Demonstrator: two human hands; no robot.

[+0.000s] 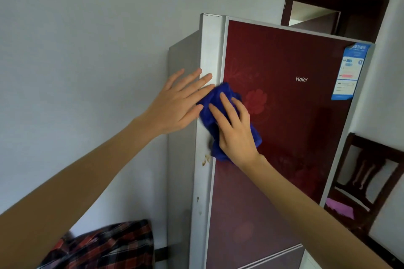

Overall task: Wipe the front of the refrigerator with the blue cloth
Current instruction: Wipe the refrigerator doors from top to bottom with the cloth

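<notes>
The refrigerator stands tall with a dark red flowered front and silver edges. A crumpled blue cloth lies against the left part of its upper door. My right hand presses flat on the cloth, fingers spread over it. My left hand rests open on the silver left edge of the refrigerator, its fingertips touching the cloth's upper left corner.
A blue and white label sticks to the door's upper right corner. A dark wooden chair with a pink cloth stands to the right. Plaid fabric lies at lower left. A dark doorway is behind.
</notes>
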